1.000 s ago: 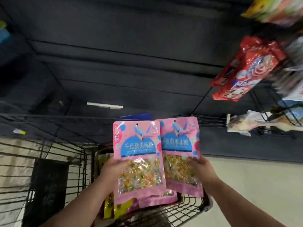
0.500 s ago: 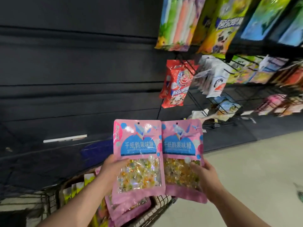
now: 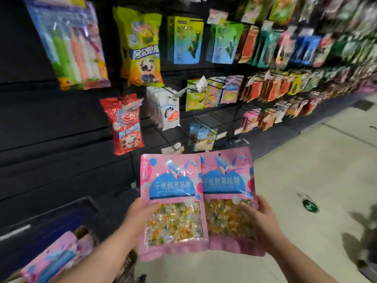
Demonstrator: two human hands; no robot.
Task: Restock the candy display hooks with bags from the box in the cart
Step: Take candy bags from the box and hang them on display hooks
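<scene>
Left hand [image 3: 140,215] and right hand [image 3: 263,219] each hold one pink candy bag upright, the left bag [image 3: 173,201] overlapping the right bag [image 3: 228,190], both well short of the display hooks [image 3: 212,117]. Thumbs press the front panels; the fingers behind are hidden. Risk: slick film may slip, and with both hands occupied neither can steady a hang hole onto a hook. Against the earlier frame, the view has swung onto the stocked rack; grips are unchanged.
</scene>
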